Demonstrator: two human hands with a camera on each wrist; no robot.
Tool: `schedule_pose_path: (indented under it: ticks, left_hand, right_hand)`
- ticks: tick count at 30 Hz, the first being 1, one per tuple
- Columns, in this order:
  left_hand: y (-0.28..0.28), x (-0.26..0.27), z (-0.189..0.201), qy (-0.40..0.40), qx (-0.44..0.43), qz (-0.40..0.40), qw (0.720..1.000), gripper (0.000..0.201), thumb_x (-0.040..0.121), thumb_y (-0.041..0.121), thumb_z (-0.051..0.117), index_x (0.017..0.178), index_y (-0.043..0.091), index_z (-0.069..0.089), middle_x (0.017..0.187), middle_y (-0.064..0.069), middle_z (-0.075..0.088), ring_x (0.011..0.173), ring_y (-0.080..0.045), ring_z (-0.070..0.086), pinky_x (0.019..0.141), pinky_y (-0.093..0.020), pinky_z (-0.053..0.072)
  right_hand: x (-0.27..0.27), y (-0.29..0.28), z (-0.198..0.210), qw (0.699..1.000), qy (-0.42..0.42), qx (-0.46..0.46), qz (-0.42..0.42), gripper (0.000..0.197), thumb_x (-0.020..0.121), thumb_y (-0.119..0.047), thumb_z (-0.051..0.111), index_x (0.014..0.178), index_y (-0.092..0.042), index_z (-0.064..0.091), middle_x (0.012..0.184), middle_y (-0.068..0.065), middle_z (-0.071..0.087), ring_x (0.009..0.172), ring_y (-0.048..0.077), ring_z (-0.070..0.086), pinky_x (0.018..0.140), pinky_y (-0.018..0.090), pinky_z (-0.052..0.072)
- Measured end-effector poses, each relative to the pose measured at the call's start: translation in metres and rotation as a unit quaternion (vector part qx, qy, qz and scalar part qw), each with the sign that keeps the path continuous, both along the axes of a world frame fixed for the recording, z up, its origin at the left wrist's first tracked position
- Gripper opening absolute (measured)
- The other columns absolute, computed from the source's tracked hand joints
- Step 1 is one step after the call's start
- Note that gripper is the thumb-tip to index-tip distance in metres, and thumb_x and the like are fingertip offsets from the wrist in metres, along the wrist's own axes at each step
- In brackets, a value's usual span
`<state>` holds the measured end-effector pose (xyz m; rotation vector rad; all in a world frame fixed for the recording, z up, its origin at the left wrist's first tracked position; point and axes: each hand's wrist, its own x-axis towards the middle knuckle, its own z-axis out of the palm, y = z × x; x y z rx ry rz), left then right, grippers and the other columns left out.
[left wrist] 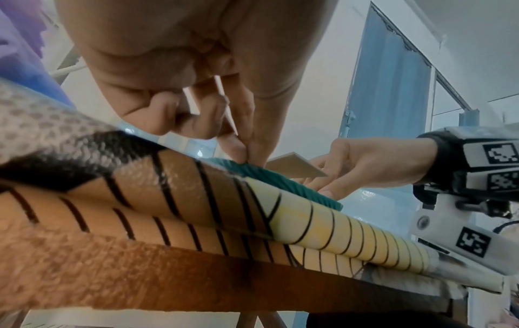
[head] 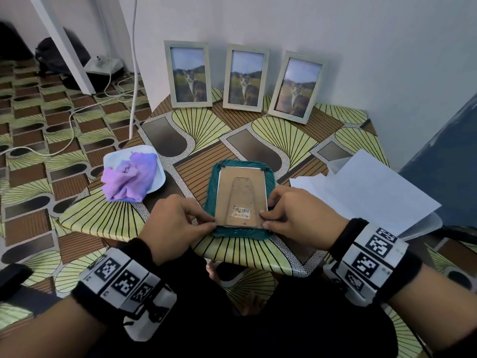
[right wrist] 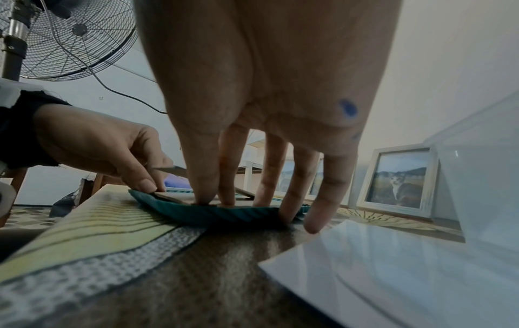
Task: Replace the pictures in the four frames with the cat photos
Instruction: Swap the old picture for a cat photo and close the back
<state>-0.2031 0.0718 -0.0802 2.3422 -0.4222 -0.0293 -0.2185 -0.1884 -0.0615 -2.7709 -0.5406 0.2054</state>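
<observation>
Right hand fingertips pressing teal frame backing.

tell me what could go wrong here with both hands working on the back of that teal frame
1. The teal frame lies face down near the table edge; a hard push might slide it off.
2. The left hand pinches the backing board at its lifted corner while the right hand presses down; the board could bend or crease.
3. The loose white sheets overhang the table's right edge, so a sleeve could knock them off.
</observation>
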Motion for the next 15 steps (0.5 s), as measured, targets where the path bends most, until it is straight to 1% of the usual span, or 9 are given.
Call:
schedule_pose_path:
  ticks: [2,5,7,9,11,13,15]
  left_hand:
    - [-0.0001,0.0004,0.0002,0.013,-0.007,0.001,1.0,0.007,0.072,0.026,0.085,0.071,0.03,0.079,0.066,0.017,0.067,0.056,0.0,0.055,0.054,-0.011,0.034]
    - [0.0005,0.0014,0.0,0.048,-0.021,0.013,0.999,0.008,0.072,0.025,0.085,0.07,0.03,0.078,0.055,0.018,0.064,0.048,0.003,0.052,0.051,-0.008,0.035]
    - [0.0001,0.0016,0.0002,0.045,-0.007,0.017,0.999,0.009,0.071,0.027,0.085,0.068,0.032,0.078,0.058,0.018,0.066,0.051,0.003,0.054,0.053,-0.008,0.035]
    - [-0.0008,0.0007,0.0016,0.025,0.016,0.011,1.0,0.008,0.07,0.028,0.085,0.067,0.032,0.078,0.06,0.021,0.066,0.057,0.006,0.055,0.054,-0.007,0.035]
    - [-0.002,0.0,0.0039,0.006,0.041,0.001,0.999,0.007,0.07,0.029,0.084,0.068,0.031,0.077,0.06,0.021,0.065,0.06,0.007,0.056,0.054,-0.007,0.032]
    - [-0.0021,-0.0003,0.0059,-0.003,0.054,-0.004,0.999,0.007,0.07,0.03,0.084,0.069,0.031,0.077,0.06,0.021,0.064,0.062,0.007,0.056,0.056,-0.01,0.032]
    - [-0.0016,-0.0006,0.0076,-0.018,0.062,-0.01,0.998,0.007,0.07,0.032,0.084,0.07,0.033,0.076,0.064,0.02,0.065,0.065,0.004,0.056,0.057,-0.013,0.034]
  right_hand:
    - [-0.0006,0.0003,0.0,1.0,0.0,0.0,-0.003,0.018,0.089,-0.037,0.067,0.096,-0.026,0.078,0.103,-0.004,0.053,0.091,0.013,0.051,0.079,0.033,0.046]
    - [-0.0028,0.0009,-0.0006,1.0,0.0,0.002,-0.009,0.019,0.089,-0.037,0.067,0.099,-0.026,0.078,0.104,-0.004,0.054,0.093,0.012,0.051,0.08,0.03,0.044]
    - [-0.0038,0.0016,-0.0013,1.0,-0.001,-0.002,-0.012,0.02,0.09,-0.037,0.065,0.101,-0.025,0.078,0.105,-0.003,0.053,0.094,0.013,0.052,0.082,0.032,0.045]
    - [-0.004,0.0025,-0.0013,1.0,0.0,-0.007,-0.017,0.02,0.09,-0.037,0.065,0.101,-0.025,0.078,0.106,-0.003,0.053,0.095,0.013,0.051,0.083,0.033,0.046]
    - [-0.0034,0.0029,-0.0001,1.0,0.003,-0.009,-0.019,0.021,0.09,-0.037,0.065,0.101,-0.025,0.077,0.106,-0.003,0.053,0.096,0.014,0.052,0.083,0.032,0.046]
    - [-0.0038,0.0034,0.0015,1.0,0.006,-0.017,-0.021,0.023,0.09,-0.039,0.065,0.106,-0.027,0.076,0.108,-0.004,0.054,0.098,0.014,0.052,0.084,0.031,0.046]
    - [-0.0065,0.0033,0.0035,0.999,-0.002,-0.017,-0.033,0.028,0.088,-0.042,0.066,0.111,-0.028,0.074,0.111,-0.006,0.059,0.1,0.012,0.054,0.086,0.032,0.047]
